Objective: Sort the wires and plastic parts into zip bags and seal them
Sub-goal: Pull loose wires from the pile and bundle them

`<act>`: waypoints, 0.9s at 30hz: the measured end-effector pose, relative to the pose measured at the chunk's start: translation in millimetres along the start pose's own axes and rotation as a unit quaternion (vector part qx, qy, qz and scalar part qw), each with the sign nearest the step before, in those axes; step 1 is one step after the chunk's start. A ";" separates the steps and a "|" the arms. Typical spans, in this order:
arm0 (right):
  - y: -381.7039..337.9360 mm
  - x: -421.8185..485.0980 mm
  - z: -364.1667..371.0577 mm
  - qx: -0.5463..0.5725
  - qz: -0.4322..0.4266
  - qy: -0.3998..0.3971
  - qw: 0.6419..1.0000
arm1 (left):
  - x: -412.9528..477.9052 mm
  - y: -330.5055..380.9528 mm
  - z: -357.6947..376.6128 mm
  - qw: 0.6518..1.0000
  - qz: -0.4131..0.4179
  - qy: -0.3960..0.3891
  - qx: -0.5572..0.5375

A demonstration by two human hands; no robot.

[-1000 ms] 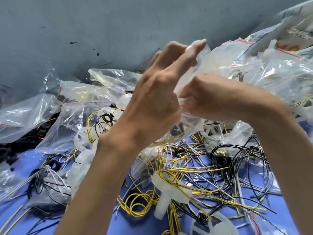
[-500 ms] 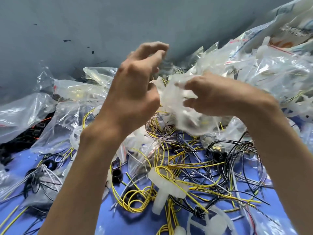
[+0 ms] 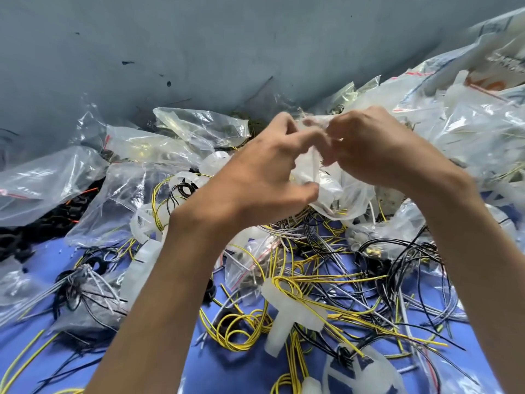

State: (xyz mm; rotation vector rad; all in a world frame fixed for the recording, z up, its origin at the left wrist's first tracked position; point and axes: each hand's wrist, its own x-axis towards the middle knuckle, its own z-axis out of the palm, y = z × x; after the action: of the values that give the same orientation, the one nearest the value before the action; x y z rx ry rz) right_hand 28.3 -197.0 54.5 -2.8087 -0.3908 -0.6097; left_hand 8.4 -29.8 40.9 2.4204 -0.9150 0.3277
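Observation:
My left hand and my right hand meet above the pile, both pinching the top of one clear zip bag. The bag hangs below my fingers and holds white plastic pieces with a few wire ends. Its mouth is hidden between my fingertips. Under my hands, yellow wires and black wires lie tangled on the blue table. A white plastic T-shaped part sits among the yellow wires.
Filled clear bags lie along the grey wall at the left. More bags are heaped at the right. A bundle of grey wires sits at lower left; black parts lie at the left edge.
Both hands have dropped lower and come together on the bag's top. My left fingers, raised and spread a second ago, now curl and pinch the plastic.

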 end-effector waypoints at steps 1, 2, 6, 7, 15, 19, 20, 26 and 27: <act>0.3 0.8 0.5 0.003 0.007 0.001 1.000 | -0.4 -2.5 0.5 0.999 -0.020 -0.033 0.019; 1.9 1.9 1.3 0.007 0.010 0.002 1.000 | -1.0 -4.3 1.2 0.995 -0.040 -0.077 0.042; 2.2 1.0 0.8 0.025 0.012 0.009 1.000 | -3.5 2.9 1.0 0.982 -0.044 -0.182 0.026; 1.0 0.2 -0.7 0.029 0.012 0.006 0.999 | -3.4 8.5 -0.5 0.985 -0.025 -0.169 0.003; -2.9 -0.5 -2.7 0.053 -0.001 0.025 0.998 | -3.2 13.9 9.0 0.961 -0.090 -0.173 0.194; -3.2 -0.1 -1.8 0.055 -0.020 0.042 0.997 | -3.4 1.7 12.9 0.955 -0.125 -0.194 0.184; -2.3 -0.3 -2.3 0.057 -0.024 0.048 0.997 | -3.0 -0.7 12.6 0.960 -0.118 -0.174 0.184; 5.4 -4.1 -15.6 0.107 -0.069 0.065 0.990 | 1.0 -7.4 8.6 0.982 -0.090 0.019 0.167; 8.2 -4.9 -18.4 0.106 -0.078 0.032 0.991 | 1.6 -7.6 7.9 0.982 -0.088 0.053 0.157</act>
State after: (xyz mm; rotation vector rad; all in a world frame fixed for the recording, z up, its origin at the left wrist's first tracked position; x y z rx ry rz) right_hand 19.8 -211.0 67.2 -2.5657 -0.6287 -0.6483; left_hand 15.0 -30.2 32.0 2.7164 -0.6339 0.5641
